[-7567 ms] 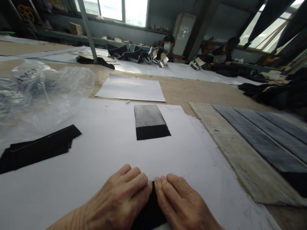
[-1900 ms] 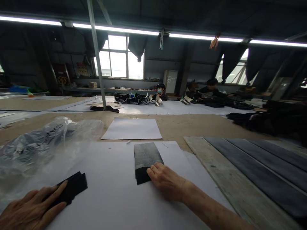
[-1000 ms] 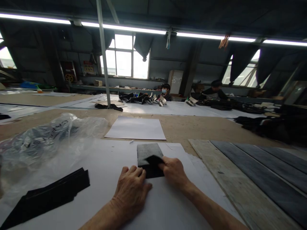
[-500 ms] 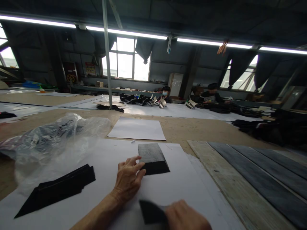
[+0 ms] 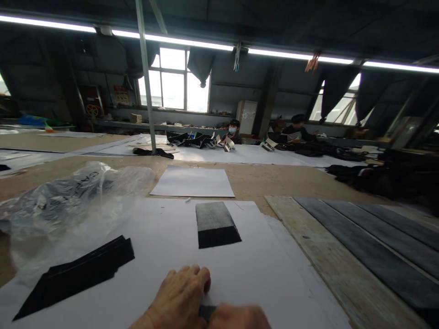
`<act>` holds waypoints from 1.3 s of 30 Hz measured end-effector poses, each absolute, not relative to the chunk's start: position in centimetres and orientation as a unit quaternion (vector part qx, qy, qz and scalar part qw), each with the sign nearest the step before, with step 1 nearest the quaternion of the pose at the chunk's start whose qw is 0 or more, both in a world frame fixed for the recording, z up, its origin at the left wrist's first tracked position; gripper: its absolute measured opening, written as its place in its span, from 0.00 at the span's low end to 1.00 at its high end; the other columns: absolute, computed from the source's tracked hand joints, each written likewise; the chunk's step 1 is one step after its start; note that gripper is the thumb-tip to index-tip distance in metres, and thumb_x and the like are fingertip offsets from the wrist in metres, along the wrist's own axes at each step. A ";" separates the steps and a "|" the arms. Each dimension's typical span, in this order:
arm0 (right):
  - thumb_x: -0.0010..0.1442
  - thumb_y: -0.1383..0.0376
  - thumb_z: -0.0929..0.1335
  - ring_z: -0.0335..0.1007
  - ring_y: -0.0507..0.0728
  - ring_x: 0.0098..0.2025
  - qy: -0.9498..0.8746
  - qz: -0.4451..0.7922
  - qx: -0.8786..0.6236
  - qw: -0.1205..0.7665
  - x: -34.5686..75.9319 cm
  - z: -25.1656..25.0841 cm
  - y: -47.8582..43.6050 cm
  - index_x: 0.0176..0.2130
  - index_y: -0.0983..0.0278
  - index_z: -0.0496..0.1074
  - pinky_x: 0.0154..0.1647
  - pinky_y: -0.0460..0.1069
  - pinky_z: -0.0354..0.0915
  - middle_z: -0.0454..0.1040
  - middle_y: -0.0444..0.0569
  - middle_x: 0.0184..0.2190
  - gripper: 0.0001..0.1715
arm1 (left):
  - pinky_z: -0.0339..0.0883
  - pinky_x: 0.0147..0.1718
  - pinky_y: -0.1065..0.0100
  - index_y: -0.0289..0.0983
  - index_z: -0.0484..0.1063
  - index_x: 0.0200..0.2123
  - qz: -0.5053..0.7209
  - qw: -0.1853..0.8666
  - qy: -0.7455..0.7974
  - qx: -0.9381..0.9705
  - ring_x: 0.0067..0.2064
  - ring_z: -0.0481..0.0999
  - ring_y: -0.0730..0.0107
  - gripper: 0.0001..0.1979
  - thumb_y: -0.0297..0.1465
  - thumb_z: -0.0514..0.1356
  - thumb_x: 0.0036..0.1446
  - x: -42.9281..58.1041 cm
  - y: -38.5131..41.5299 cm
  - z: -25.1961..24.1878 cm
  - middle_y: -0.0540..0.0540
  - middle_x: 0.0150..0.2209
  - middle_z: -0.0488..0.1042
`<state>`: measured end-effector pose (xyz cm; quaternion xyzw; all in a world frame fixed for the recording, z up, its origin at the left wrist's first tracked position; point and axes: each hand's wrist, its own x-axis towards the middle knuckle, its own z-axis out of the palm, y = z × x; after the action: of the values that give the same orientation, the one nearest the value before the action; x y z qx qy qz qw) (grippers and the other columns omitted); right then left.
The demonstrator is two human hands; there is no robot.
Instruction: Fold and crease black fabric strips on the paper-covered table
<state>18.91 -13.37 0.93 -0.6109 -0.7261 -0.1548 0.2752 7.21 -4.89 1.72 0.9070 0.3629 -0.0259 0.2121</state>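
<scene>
A small dark piece (image 5: 206, 312) now sits at the table's near edge, pinched between the left hand (image 5: 180, 299) and right hand (image 5: 238, 318), having been drawn back from the dark stack (image 5: 216, 225) on white paper (image 5: 164, 237).

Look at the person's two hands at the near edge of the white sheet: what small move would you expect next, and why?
Probably both hands press and flatten the small dark piece between them. The left hand and right hand meet over it on the white sheet, and only a sliver shows. The grey-and-black stack lies apart, farther up the sheet, and the black strips lie untouched at left.
</scene>
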 end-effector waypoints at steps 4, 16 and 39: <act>0.59 0.69 0.66 0.69 0.53 0.28 -0.670 -0.137 -0.666 0.299 23.2 6.2 -8.8 0.49 0.67 0.67 0.30 0.47 0.65 0.73 0.47 0.30 0.16 | 0.61 0.42 0.58 0.36 0.68 0.36 -0.042 0.200 0.366 0.908 0.41 0.71 0.59 0.19 0.24 0.58 0.35 7.4 -5.2 2.1 0.46 0.38 0.72; 0.59 0.76 0.59 0.62 0.55 0.30 -0.795 -0.127 -0.539 0.247 22.8 -2.9 -17.7 0.40 0.67 0.70 0.28 0.48 0.59 0.68 0.49 0.29 0.14 | 0.60 0.40 0.57 0.36 0.64 0.29 0.015 0.220 0.391 0.894 0.39 0.69 0.57 0.10 0.21 0.55 0.39 7.1 -6.0 0.4 0.44 0.36 0.69; 0.61 0.76 0.54 0.62 0.57 0.30 -0.808 -0.109 -0.513 0.269 24.0 -3.7 -17.4 0.51 0.74 0.63 0.27 0.50 0.66 0.69 0.54 0.31 0.20 | 0.52 0.30 0.65 0.42 0.73 0.32 0.310 0.211 0.172 0.911 0.29 0.63 0.69 0.14 0.22 0.49 0.56 7.5 -6.1 -3.9 0.49 0.27 0.68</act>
<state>23.95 -17.43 -3.68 -0.5129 -0.8080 -0.1088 0.2688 7.48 -6.09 -3.92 0.9110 0.1719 0.3099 0.2110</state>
